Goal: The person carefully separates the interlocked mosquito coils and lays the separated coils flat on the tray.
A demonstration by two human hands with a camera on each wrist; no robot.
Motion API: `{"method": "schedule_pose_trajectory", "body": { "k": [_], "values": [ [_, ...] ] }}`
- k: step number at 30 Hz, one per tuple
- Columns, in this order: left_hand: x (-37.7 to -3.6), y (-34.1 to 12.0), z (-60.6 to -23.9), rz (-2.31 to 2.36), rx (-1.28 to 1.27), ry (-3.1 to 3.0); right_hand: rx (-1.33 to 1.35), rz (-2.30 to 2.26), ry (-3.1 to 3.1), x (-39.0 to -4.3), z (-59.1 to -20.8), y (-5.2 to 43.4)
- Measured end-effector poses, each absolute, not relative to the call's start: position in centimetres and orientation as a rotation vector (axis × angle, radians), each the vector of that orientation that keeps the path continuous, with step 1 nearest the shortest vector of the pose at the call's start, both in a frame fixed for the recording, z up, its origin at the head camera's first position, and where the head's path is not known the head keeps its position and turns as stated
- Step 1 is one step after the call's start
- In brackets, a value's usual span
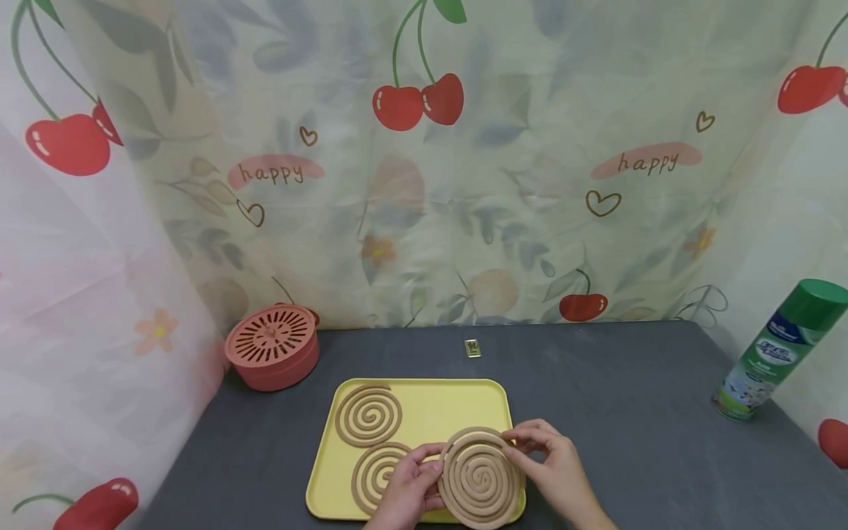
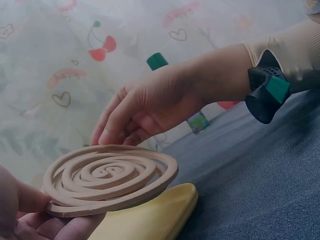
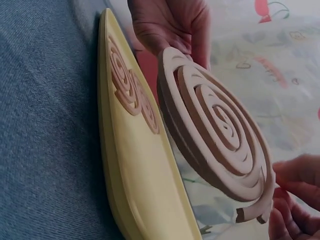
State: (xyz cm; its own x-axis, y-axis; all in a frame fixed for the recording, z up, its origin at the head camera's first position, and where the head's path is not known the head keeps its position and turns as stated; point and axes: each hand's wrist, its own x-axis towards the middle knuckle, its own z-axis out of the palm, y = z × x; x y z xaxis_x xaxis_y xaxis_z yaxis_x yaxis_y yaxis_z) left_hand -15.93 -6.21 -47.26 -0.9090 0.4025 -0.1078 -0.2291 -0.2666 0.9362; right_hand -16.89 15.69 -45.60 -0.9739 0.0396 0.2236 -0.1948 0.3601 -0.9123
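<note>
A tan mosquito coil (image 1: pixel 480 478) is held above the front right of a yellow tray (image 1: pixel 450 401). Its windings lie close together, like a nested pair, and two blunt ends show in the right wrist view. My left hand (image 1: pixel 414 482) pinches its left edge, thumb on top and fingers beneath in the left wrist view. At the upper right edge, my right hand (image 1: pixel 553 467) pinches the rim near those ends (image 3: pixel 252 212). Two wider-spaced coils lie on the tray's left side: one at the back (image 1: pixel 368 416), another in front (image 1: pixel 371 478), partly hidden by my left hand.
A round pink slotted container (image 1: pixel 273 347) stands at the back left of the dark table (image 1: pixel 616 412). A green spray can (image 1: pixel 771 361) stands at the far right. Toward the back lies a small gold-coloured plate (image 1: pixel 472 348). Printed cloth (image 1: pixel 477 221) hangs around the table.
</note>
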Motion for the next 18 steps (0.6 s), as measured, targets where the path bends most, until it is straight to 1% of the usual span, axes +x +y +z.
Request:
{"method": "schedule_pose_trajectory", "body": {
  "k": [4, 12, 18],
  "values": [
    [-15.9, -6.19, -47.25, 2.211, 0.203, 1.61, 0.087, 1.686, -2.467, -16.81, -45.31, 15.65],
    [-15.98, -6.28, -47.41, 2.206, 0.203, 1.628, 0.283, 1.684, -2.508, -16.85, -45.47, 16.15],
    [-15.98, -6.25, -47.71, 2.203, 0.216, 1.632, 0.318, 1.693, -2.553, -17.02, -45.61, 16.55]
  ]
}}
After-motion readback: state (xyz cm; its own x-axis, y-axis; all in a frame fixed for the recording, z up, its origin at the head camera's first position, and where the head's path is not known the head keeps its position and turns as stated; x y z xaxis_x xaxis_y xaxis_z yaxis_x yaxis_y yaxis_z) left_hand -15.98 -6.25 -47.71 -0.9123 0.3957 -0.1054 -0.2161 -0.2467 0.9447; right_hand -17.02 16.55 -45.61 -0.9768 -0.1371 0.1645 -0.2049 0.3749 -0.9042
